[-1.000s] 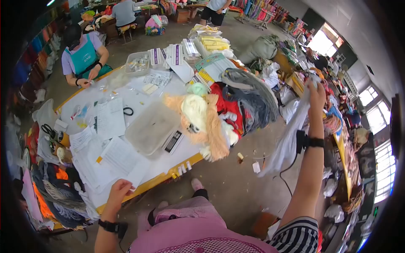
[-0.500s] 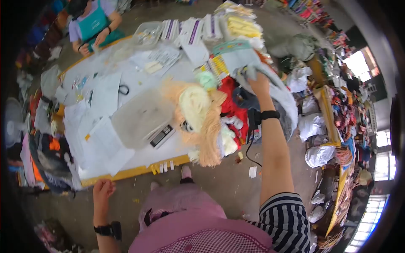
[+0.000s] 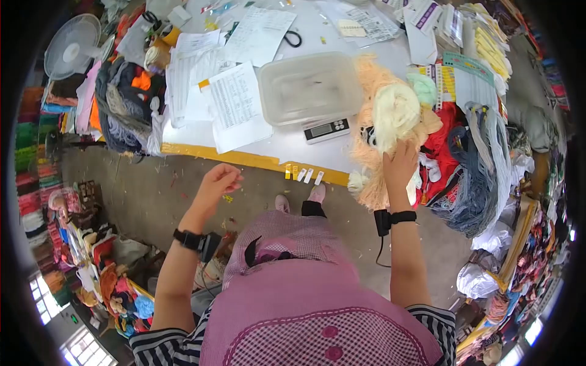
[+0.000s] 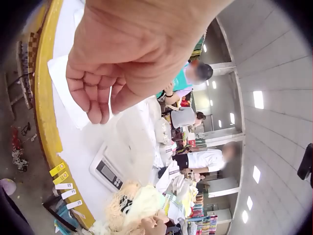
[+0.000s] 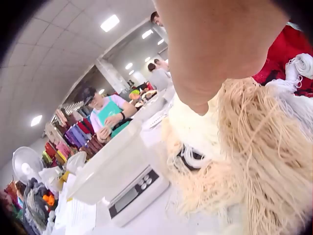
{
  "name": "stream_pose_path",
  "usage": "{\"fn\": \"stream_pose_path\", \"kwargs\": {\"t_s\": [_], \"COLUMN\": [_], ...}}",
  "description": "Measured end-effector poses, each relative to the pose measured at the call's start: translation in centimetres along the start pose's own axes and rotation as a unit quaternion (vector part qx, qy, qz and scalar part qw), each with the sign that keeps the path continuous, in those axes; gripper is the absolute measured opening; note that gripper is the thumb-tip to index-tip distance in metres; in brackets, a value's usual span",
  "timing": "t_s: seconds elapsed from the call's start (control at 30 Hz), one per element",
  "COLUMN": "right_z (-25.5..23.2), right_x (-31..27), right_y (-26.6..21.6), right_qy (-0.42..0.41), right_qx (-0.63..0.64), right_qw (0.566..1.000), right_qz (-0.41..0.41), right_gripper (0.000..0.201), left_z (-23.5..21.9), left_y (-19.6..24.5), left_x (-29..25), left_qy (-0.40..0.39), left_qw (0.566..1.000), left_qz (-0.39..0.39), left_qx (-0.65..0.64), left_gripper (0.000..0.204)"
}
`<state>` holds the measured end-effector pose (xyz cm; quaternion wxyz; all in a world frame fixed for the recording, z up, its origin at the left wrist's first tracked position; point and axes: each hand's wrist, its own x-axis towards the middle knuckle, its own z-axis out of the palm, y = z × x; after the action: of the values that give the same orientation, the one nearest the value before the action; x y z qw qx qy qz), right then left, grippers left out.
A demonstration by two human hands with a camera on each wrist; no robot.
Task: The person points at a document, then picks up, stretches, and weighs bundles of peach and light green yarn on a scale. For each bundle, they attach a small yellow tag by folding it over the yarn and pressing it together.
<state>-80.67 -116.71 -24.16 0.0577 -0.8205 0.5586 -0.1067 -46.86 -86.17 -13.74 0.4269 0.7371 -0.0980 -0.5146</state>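
The cream yarn bundle [image 3: 395, 110] lies in a peach fringe heap [image 3: 372, 165] at the tabletop [image 3: 287, 146] front edge, beside the scale [image 3: 326, 130]. The right hand [image 3: 400, 163] rests on the bundle's lower end; whether it grips cannot be told. The left hand [image 3: 218, 180] hangs loosely curled and empty off the front edge.

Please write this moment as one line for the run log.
left hand: loosely curled, holds nothing, over floor by table edge | right hand: on cream yarn | scale: tub on it
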Motion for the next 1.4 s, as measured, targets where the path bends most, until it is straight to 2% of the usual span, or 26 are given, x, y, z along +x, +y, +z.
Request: {"fn": "stream_pose_path", "kwargs": {"t_s": [0.03,0.07,0.13,0.17,0.2,0.23,0.27,0.33,0.37,0.43,0.5,0.57,0.7,0.8,0.87,1.0,1.07,1.1,1.17,1.2,1.33,1.4], "right_z": [0.9,1.6,1.7,1.5,1.3,1.2,1.2,0.6,0.1,0.0,-0.2,-0.4,-0.1,0.5,1.1,2.7,3.2,3.1,2.8,2.8,3.4,3.5], "right_x": [-1.0,-1.9,-2.7,-3.0,-3.3,-3.3,-3.4,-4.4,-5.1,-6.2,-7.0,-7.9,-8.6,-8.5,-8.2,-6.3,-5.7,-5.5,-4.3,-4.0,-3.5,-3.3], "right_y": [0.6,1.4,2.1,2.3,2.4,2.1,2.1,1.1,0.3,-0.6,-1.3,-2.1,-3.1,-3.6,-3.6,-3.5,-3.0,-2.9,-2.8,-2.5,-0.9,-0.8], "right_qy": [-0.002,-0.016,-0.023,-0.021,-0.010,0.005,0.008,-0.001,-0.014,-0.024,-0.039,-0.064,-0.062,-0.071,-0.079,-0.097,-0.111,-0.118,-0.119,-0.123,-0.141,-0.136], "right_qx": [-0.001,0.002,0.050,0.050,0.055,0.064,0.064,0.054,0.043,0.040,0.033,0.029,0.019,0.038,0.032,0.035,0.036,0.039,0.065,0.079,0.072,0.055], "right_qw": [1.000,0.998,0.991,0.990,0.989,0.987,0.986,0.988,0.990,0.990,0.990,0.989,0.990,0.990,0.989,0.984,0.983,0.982,0.980,0.979,0.977,0.974], "right_qz": [-0.004,-0.053,-0.121,-0.128,-0.135,-0.146,-0.151,-0.145,-0.130,-0.136,-0.134,-0.126,-0.123,-0.118,-0.120,-0.145,-0.144,-0.140,-0.143,-0.143,-0.144,-0.173], "right_gripper": [0.057,0.056,0.049,0.049,0.047,0.045,0.044,0.043,0.042,0.043,0.043,0.045,0.045,0.044,0.044,0.044,0.045,0.045,0.045,0.045,0.043,0.041], "left_z": [-0.3,-0.9,-2.1,-2.5,-2.5,-2.6,-2.4,-1.7,-1.8,-1.9,-2.6,-3.7,-6.2,-7.0,-6.8,-6.1,-6.0,-5.9,-6.1,-6.3,-6.3,-6.3], "left_y": [-1.3,-3.1,-6.9,-7.6,-7.9,-8.1,-7.9,-7.8,-7.9,-8.7,-9.7,-10.7,-11.0,-10.9,-10.6,-6.0,-4.6,-3.9,-2.5,-1.9,-1.1,-1.2], "left_x": [0.9,2.4,5.7,7.2,8.6,9.9,11.1,12.8,13.4,14.3,14.7,14.4,13.1,13.4,14.3,16.4,18.1,18.9,20.7,21.4,22.8,23.1], "left_qy": [-0.017,-0.015,0.006,0.010,0.072,0.137,0.155,0.240,0.253,0.223,0.226,0.194,0.187,0.178,0.204,0.224,0.244,0.240,0.252,0.239,0.216,0.210], "left_qw": [1.000,1.000,0.989,0.990,0.942,0.856,0.855,0.762,0.763,0.750,0.760,0.763,0.766,0.774,0.776,0.784,0.792,0.791,0.776,0.775,0.781,0.795], "left_qz": [-0.004,-0.005,0.077,0.079,0.170,0.253,0.258,0.267,0.266,0.271,0.266,0.241,0.216,0.226,0.286,0.272,0.259,0.254,0.253,0.230,0.189,0.151], "left_qx": [-0.006,-0.010,0.124,0.118,0.279,0.429,0.423,0.539,0.532,0.561,0.549,0.567,0.576,0.564,0.524,0.512,0.496,0.501,0.520,0.538,0.555,0.550], "left_gripper": [0.018,0.018,0.028,0.028,0.035,0.042,0.042,0.049,0.049,0.052,0.050,0.047,0.045,0.047,0.053,0.059,0.072,0.072,0.084,0.093,0.096,0.097]}}
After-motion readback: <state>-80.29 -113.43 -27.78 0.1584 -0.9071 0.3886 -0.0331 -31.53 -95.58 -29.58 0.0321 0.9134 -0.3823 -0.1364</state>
